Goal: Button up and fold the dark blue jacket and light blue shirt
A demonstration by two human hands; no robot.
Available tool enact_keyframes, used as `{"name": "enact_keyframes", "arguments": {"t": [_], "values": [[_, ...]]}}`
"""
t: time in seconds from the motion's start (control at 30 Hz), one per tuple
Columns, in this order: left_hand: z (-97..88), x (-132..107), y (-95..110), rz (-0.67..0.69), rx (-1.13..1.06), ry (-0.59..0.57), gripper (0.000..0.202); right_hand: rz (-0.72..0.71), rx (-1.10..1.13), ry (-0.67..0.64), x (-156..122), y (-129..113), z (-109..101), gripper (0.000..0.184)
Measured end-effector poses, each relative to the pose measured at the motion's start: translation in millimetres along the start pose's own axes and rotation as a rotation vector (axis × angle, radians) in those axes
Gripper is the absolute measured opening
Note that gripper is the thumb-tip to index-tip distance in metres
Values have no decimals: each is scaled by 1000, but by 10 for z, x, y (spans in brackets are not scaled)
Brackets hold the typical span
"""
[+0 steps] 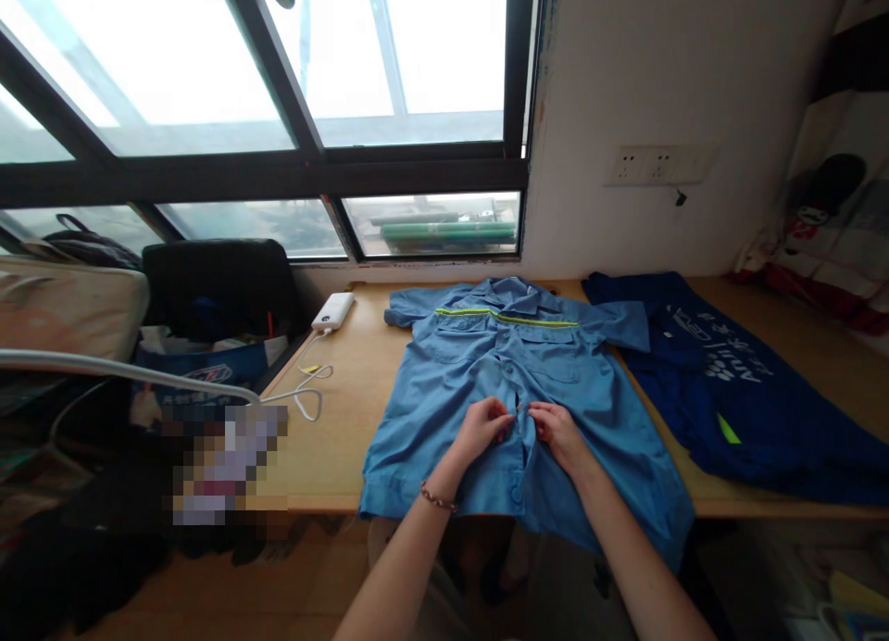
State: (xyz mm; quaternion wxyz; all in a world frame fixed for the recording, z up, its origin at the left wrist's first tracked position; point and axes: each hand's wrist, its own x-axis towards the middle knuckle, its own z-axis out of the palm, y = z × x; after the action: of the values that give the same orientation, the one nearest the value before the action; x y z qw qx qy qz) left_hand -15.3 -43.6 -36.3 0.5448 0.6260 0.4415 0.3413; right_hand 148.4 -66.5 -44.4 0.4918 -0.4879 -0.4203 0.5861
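Observation:
A light blue short-sleeved work shirt [444, 419] lies spread front up, its collar toward the window and its hem hanging over the table's near edge. A yellow-green stripe crosses the chest above two flap pockets. The front placket is fastened near the chest and parts lower down. My left hand [488, 423], with a bracelet on its wrist, pinches the placket edge on the left side of the gap. On the other side, my right hand [552, 428] pinches the opposite edge. Any button between the fingertips is too small to make out. A button shows near the hem.
Beside the shirt on the wooden table [347, 372] lies a white power bank [334, 311] with a white cable [319, 377]. A dark blue garment [722, 391] with white print covers the right side. Bags [215, 363] stand at the left, below the window.

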Motion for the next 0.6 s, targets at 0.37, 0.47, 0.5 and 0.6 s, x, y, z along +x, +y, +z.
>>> {"name": "enact_keyframes", "arguments": {"t": [0.37, 0.47, 0.5, 0.6], "values": [[-12, -48, 137, -193, -538, -53, 40, -16, -14, 18, -32, -24, 51, 29], [1, -47, 141, -209, -514, -19, 39, -55, -114, 28, -52, -51, 59, 30], [4, -47, 140, -214, -507, -16, 39, -73, -153, 32, -55, -56, 62, 30], [10, -45, 133, -215, -474, -8, 38, -150, -262, 56, -56, -57, 71, 27]]}}
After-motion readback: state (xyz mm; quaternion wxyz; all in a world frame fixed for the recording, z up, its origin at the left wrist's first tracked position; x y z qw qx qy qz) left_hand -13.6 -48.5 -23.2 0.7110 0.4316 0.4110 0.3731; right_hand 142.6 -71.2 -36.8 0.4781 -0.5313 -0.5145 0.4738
